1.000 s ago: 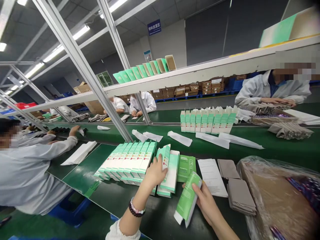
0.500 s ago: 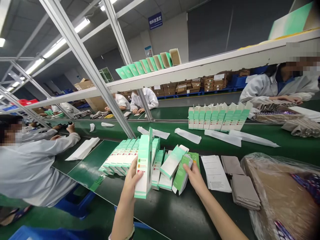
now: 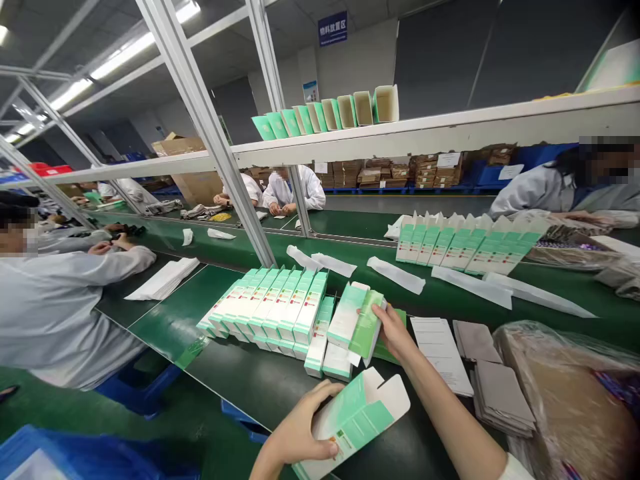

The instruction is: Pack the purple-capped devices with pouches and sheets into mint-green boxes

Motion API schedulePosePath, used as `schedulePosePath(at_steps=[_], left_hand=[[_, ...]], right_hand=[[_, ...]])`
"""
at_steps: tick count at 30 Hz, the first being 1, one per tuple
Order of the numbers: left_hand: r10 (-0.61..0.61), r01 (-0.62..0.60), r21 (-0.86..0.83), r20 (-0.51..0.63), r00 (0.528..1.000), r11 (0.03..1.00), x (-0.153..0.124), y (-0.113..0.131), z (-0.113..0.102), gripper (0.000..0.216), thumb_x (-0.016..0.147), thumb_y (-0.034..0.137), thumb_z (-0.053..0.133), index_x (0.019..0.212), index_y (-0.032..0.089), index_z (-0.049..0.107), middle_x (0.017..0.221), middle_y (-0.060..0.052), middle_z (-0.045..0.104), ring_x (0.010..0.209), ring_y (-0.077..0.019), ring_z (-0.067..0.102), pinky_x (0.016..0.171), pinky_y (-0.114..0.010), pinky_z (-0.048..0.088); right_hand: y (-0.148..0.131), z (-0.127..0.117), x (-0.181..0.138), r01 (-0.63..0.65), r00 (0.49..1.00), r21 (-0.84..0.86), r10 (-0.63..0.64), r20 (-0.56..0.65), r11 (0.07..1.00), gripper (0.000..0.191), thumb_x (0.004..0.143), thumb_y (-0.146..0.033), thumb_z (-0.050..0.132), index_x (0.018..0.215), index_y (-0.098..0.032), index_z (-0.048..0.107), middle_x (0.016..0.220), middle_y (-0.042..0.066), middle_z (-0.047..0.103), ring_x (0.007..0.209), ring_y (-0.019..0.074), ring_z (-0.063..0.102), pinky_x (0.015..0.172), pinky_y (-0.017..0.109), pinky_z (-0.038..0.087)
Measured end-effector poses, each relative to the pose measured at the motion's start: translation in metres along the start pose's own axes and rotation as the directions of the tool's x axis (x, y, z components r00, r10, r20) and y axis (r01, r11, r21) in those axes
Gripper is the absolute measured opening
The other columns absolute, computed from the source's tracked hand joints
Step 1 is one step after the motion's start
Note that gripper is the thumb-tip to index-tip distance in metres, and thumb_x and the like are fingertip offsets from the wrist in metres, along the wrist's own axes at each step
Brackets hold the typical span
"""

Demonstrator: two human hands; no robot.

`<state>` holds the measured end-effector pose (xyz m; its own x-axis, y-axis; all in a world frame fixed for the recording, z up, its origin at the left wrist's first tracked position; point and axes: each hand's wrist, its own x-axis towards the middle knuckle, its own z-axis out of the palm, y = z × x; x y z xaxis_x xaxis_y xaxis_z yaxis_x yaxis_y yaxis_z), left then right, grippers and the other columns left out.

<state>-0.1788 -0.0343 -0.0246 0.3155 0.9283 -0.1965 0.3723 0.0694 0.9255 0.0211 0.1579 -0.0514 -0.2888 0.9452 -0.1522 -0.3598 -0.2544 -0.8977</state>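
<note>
My left hand (image 3: 300,433) is closed round an open-ended green and white carton (image 3: 353,420), held low near the front edge of the green bench (image 3: 240,380). My right hand (image 3: 395,333) grips a folded green carton (image 3: 365,325) over the small pile of boxes (image 3: 340,333) in the middle. A row of several closed green and white boxes (image 3: 270,308) lies side by side just left of that pile. White leaflets (image 3: 440,350) and grey card inserts (image 3: 500,393) lie to the right of my right arm.
A plastic-wrapped brown bundle (image 3: 565,393) fills the right corner. Upright cartons (image 3: 465,247) and white sleeves (image 3: 395,275) sit on the far conveyor. Slanted metal posts (image 3: 210,133) rise ahead. A co-worker in white (image 3: 60,313) sits at left; others work opposite. A blue crate (image 3: 75,457) is below.
My left hand laid its upright box down in the row and now holds an open carton lower, near me. My right hand stayed at the pile with the folded carton.
</note>
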Motion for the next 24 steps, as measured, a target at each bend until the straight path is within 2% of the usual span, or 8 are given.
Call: schedulePosePath(at_steps=[2, 6, 9, 12, 15, 18, 21, 24], left_hand=[[-0.007, 0.008, 0.107, -0.005, 1.0, 0.994, -0.002, -0.004, -0.007, 0.09, 0.066, 0.067, 0.07, 0.142, 0.025, 0.046, 0.146, -0.014, 0.046, 0.135, -0.042, 0.038, 0.112, -0.053, 0.032], [-0.034, 0.012, 0.263, 0.08, 0.996, 0.965, 0.0, -0.01, -0.018, 0.087, 0.064, 0.054, 0.077, 0.141, 0.027, 0.047, 0.15, -0.012, 0.042, 0.138, -0.0424, 0.035, 0.114, -0.056, 0.028], [-0.089, 0.052, 0.325, 0.101, 0.991, 0.944, 0.005, -0.006, -0.02, 0.09, 0.061, 0.04, 0.081, 0.143, 0.028, 0.045, 0.155, -0.011, 0.037, 0.143, -0.0431, 0.027, 0.118, -0.059, 0.018], [-0.086, 0.042, 0.333, 0.12, 0.989, 0.942, 0.006, 0.001, -0.02, 0.089, 0.062, 0.034, 0.081, 0.143, 0.028, 0.045, 0.155, -0.011, 0.037, 0.145, -0.0417, 0.026, 0.119, -0.06, 0.015], [-0.083, 0.026, 0.356, 0.146, 0.986, 0.934, 0.003, 0.006, -0.018, 0.087, 0.061, 0.034, 0.08, 0.141, 0.026, 0.046, 0.156, -0.014, 0.037, 0.145, -0.0438, 0.025, 0.117, -0.062, 0.018], [-0.046, -0.026, 0.36, 0.19, 0.981, 0.932, 0.002, 0.008, -0.014, 0.085, 0.06, 0.037, 0.081, 0.138, 0.023, 0.05, 0.15, -0.016, 0.044, 0.142, -0.0445, 0.03, 0.117, -0.062, 0.019], [-0.026, -0.048, 0.353, 0.202, 0.979, 0.934, 0.004, 0.007, -0.012, 0.084, 0.061, 0.04, 0.08, 0.138, 0.024, 0.049, 0.149, -0.015, 0.045, 0.142, -0.043, 0.031, 0.118, -0.062, 0.016], [-0.031, -0.039, 0.357, 0.189, 0.982, 0.933, 0.008, 0.004, -0.013, 0.085, 0.062, 0.039, 0.08, 0.139, 0.025, 0.047, 0.15, -0.014, 0.043, 0.143, -0.0417, 0.03, 0.118, -0.062, 0.011]], right_hand=[[-0.002, 0.01, -0.004, -0.024, 0.998, 0.0, 0.024, 0.056, 1.0, 0.045, 0.078, -0.05, 0.071, 0.113, -0.025, 0.058, 0.109, 0.008, 0.074, 0.104, 0.0296, 0.069, 0.087, 0.043, 0.056], [-0.002, 0.019, -0.012, -0.052, 0.994, -0.024, 0.054, 0.094, 0.998, 0.043, 0.078, -0.047, 0.073, 0.112, -0.025, 0.06, 0.115, 0.007, 0.072, 0.108, 0.0278, 0.067, 0.09, 0.041, 0.055], [-0.002, 0.017, -0.02, -0.074, 0.99, -0.046, 0.079, 0.115, 0.996, 0.042, 0.081, -0.047, 0.07, 0.115, -0.025, 0.059, 0.109, 0.007, 0.074, 0.105, 0.0281, 0.069, 0.089, 0.042, 0.056], [-0.01, 0.008, -0.019, -0.084, 0.987, -0.082, 0.094, 0.13, 0.993, 0.039, 0.083, -0.045, 0.068, 0.114, -0.024, 0.059, 0.107, 0.008, 0.074, 0.102, 0.0288, 0.07, 0.087, 0.043, 0.057], [-0.029, 0.002, 0.006, -0.064, 0.991, -0.137, 0.079, 0.108, 0.988, 0.031, 0.089, -0.042, 0.061, 0.113, -0.022, 0.058, 0.103, 0.008, 0.074, 0.096, 0.0277, 0.071, 0.084, 0.042, 0.057], [-0.05, 0.006, 0.052, -0.027, 0.996, -0.22, 0.044, 0.075, 0.975, 0.028, 0.097, -0.039, 0.052, 0.116, -0.02, 0.058, 0.108, 0.009, 0.071, 0.095, 0.024, 0.069, 0.084, 0.041, 0.056], [-0.062, 0.02, 0.095, -0.011, 0.997, -0.333, 0.036, 0.07, 0.943, 0.03, 0.096, -0.037, 0.057, 0.119, -0.017, 0.059, 0.118, 0.009, 0.064, 0.099, 0.0217, 0.065, 0.086, 0.042, 0.055], [-0.06, 0.033, 0.114, -0.022, 0.991, -0.435, 0.077, 0.108, 0.9, 0.03, 0.094, -0.034, 0.061, 0.118, -0.016, 0.06, 0.119, 0.008, 0.062, 0.101, 0.0219, 0.063, 0.085, 0.043, 0.055]])
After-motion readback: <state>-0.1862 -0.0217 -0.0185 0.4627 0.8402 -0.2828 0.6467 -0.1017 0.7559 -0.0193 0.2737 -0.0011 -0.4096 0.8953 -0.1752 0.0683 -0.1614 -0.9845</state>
